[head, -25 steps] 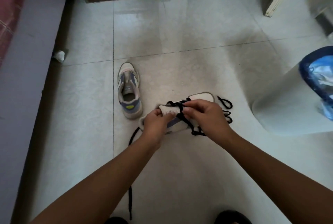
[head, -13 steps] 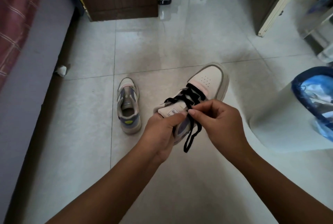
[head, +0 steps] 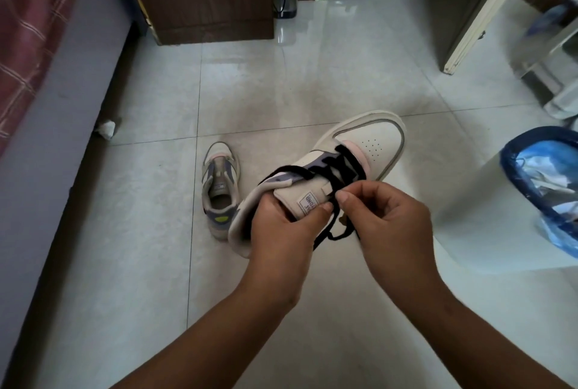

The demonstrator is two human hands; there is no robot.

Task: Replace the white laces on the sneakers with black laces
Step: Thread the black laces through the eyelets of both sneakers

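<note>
While the left hand (head: 281,232) grips the raised sneaker (head: 328,176) by its tongue and collar, the right hand (head: 387,216) pinches the black lace (head: 336,184) just beside it. The second sneaker (head: 220,185) sits on the floor (head: 156,232), left.

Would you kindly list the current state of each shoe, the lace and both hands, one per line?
Held sneaker: lifted off the floor, toe pointing away, partly laced in black.
Black lace: threaded through the eyelets, its end loose below the hands.
Second sneaker: upright on the tiled floor, no lace visible.
Left hand: grips the held sneaker's collar and tongue.
Right hand: pinches the black lace.
</note>
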